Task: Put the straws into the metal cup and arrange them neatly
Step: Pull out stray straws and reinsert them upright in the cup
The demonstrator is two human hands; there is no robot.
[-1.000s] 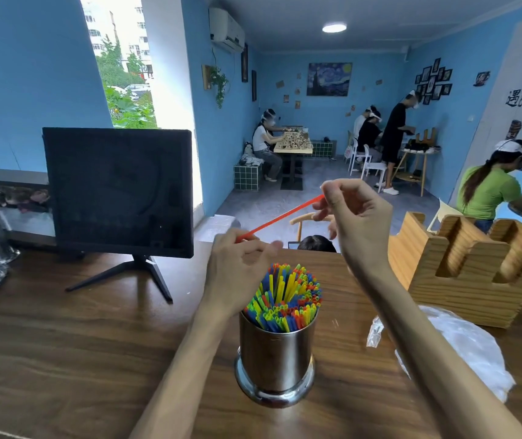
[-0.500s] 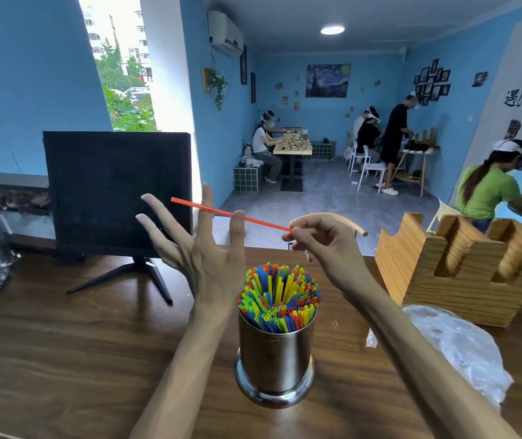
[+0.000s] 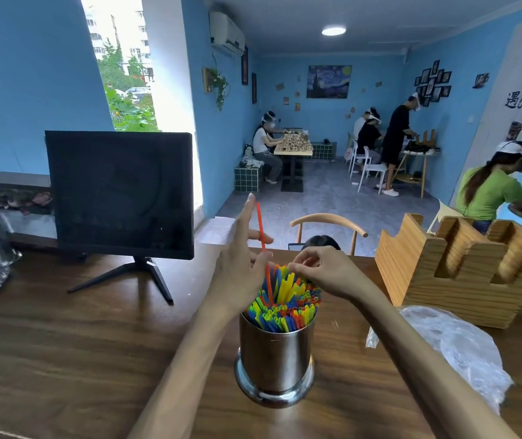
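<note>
- Right now your red straw stands almost upright, its lower end among the bundle of straws that packs the metal cup, which sits on the tabletop just in front of you.
- Your left hand is spread wide, fingers straight, beside the red straw; whether it touches I cannot tell.
- Your right hand is curled, fingertips at the straw tops; what it pinches is hidden.
- Risk, as I judge it: the cup is crammed, so pushing down could kink the red straw or lift its neighbours.
- A sideways nudge from either hand could tip the narrow cup.
- Count: one metal cup, one red straw standing proud, too many packed straws to count.
- Around it: one black monitor, one wooden holder, one clear plastic bag.
</note>
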